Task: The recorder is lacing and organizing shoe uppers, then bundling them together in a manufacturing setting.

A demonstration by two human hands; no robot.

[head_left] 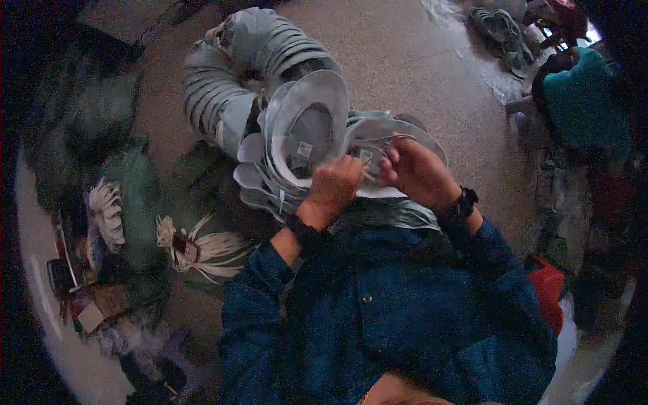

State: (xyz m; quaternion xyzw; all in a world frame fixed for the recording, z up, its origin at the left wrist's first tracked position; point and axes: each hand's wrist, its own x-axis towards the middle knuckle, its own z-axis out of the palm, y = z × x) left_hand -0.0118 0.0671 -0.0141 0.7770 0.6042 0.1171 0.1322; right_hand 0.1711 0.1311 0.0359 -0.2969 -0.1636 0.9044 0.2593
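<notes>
My left hand (339, 181) is closed in a fist over the near brim of an upturned pale grey hat (316, 128); what is inside the fist is hidden. To its right, my right hand (420, 170) has its fingers curled and closed. A thin, pale loop shows by those fingers, too blurred to tell whether it is cord or a tool's handle. Beneath my right hand lies another upturned grey hat (428, 135), with more brims stacked under it. A small white label shows inside each of these two hats.
Long nested rows of grey hats (283, 44) curve across the speckled floor (398, 61) ahead. At left lie a bundle of cream straps (212, 250) and a second pale bundle (106, 214) on dark green cloth. A person in a teal top (587, 101) is at far right, near a red item (545, 290).
</notes>
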